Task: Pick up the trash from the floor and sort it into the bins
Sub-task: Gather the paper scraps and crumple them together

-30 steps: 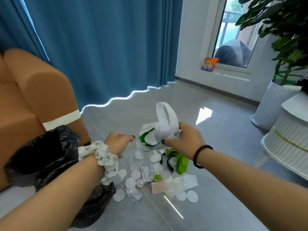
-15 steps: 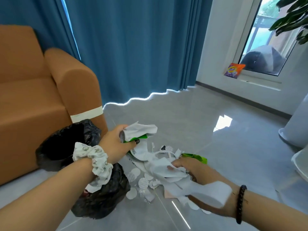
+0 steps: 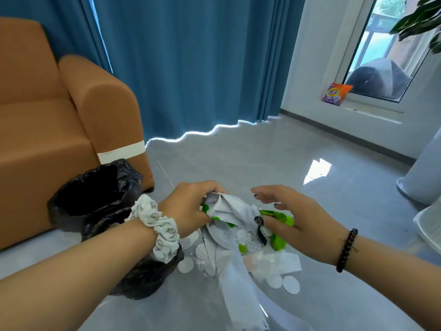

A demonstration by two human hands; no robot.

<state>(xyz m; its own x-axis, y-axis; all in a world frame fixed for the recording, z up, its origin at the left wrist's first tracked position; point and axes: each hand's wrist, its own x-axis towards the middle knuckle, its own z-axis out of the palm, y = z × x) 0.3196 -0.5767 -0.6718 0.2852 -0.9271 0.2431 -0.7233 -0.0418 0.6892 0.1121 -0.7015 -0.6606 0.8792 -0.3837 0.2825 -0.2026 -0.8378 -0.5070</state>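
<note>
text: none legible | orange-purple packet [image 3: 336, 93] logo: too blurred to read

bright daylight from window [image 3: 379, 56] | floor [image 3: 317, 167] glare | wide-angle edge bending

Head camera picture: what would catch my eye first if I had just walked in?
Two hands low in the middle: the left hand grips a crumpled white and green paper bag, while the right hand spreads over it. White round pads litter the grey floor beneath, and a black trash bag gapes beside the orange sofa on the left.
</note>
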